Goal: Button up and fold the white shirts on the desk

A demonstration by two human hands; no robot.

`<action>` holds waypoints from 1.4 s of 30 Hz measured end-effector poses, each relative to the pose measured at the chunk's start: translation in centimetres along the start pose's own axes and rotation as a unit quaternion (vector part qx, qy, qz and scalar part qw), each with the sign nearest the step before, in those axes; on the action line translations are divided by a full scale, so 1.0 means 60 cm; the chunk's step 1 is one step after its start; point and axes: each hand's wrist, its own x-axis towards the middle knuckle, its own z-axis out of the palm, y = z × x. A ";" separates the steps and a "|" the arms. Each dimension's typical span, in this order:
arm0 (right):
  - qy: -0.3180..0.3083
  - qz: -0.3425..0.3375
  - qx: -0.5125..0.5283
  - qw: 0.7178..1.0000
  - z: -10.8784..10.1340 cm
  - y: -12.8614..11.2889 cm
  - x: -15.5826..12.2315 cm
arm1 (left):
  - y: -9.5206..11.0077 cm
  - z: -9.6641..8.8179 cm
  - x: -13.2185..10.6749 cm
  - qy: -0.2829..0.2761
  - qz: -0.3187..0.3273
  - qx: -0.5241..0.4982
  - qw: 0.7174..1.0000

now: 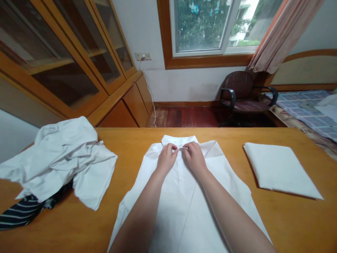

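My bare left arm (143,214) and my bare right arm (226,207) stretch out in front of me, slanting in toward each other. My bare left hand (166,158) and my bare right hand (195,156) nearly meet — just a small gap sits between them. The backs of both hands face up. My fingers (190,144) are bent — each hand makes a little pinch.

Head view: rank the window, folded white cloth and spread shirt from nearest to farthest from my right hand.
1. Spread shirt: directly under your right hand.
2. Folded white cloth: right side of the table.
3. Window: far wall, beyond the table.
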 end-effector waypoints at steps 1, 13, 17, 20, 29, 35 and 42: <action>0.002 -0.004 0.015 1.000 0.000 0.000 0.000 | 0.001 -0.001 0.000 0.003 -0.009 -0.013 1.000; 0.103 0.024 -0.051 0.993 -0.003 -0.010 -0.004 | 0.008 -0.006 0.003 -0.016 -0.004 -0.038 0.999; 0.000 0.030 -0.004 1.000 0.001 -0.013 -0.007 | 0.006 -0.006 0.002 -0.007 -0.042 -0.070 0.997; -0.055 0.006 -0.007 0.998 0.007 -0.013 -0.007 | 0.005 -0.007 0.001 0.000 -0.083 -0.111 0.990; -0.051 0.015 -0.009 0.999 0.017 -0.005 -0.007 | 0.005 -0.010 0.003 0.011 -0.107 -0.194 0.975; -0.051 0.023 0.014 0.998 0.018 -0.008 -0.007 | 0.008 -0.014 0.003 0.001 -0.100 -0.222 0.970; -0.054 0.022 0.033 0.998 0.017 -0.006 -0.004 | 0.011 -0.013 0.001 -0.003 -0.106 -0.190 0.976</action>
